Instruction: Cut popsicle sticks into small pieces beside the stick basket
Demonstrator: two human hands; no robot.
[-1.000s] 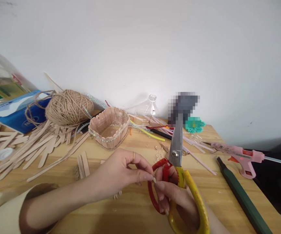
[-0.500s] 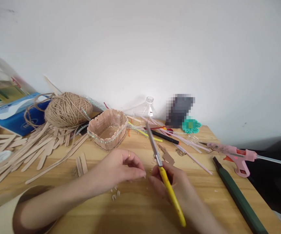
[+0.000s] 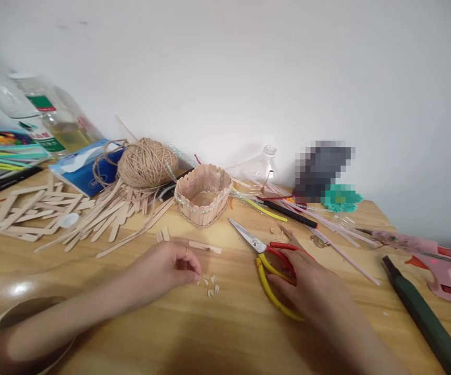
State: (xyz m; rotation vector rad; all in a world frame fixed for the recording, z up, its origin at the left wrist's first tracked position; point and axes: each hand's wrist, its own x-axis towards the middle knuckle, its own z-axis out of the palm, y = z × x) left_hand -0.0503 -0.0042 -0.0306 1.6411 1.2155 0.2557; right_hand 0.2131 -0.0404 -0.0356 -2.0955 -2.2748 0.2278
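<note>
My left hand hovers low over the table, thumb and fingertips pinched together. A pale speck shows at the tips, too small to make out. Right beside it lie several small pale wood chips, pointed like petals. My right hand is on the scissors, fingers at the red handle and thumb by the yellow one. Their blades lie nearly closed on the tabletop, pointing up and left. Between and beyond the hands are a cut craft stick and a small basket of craft sticks with a glittery band.
Loose craft sticks, a twine ball and a blue tissue pack lie left. Behind are a clear bottle top and a black pen. Rightward are a teal flower, a pink glue gun and a dark green tool.
The scissors have been lowered from upright in my right hand onto the table, with the hand now over the handles. My left hand has come near the wood chips. The view has shifted left.
</note>
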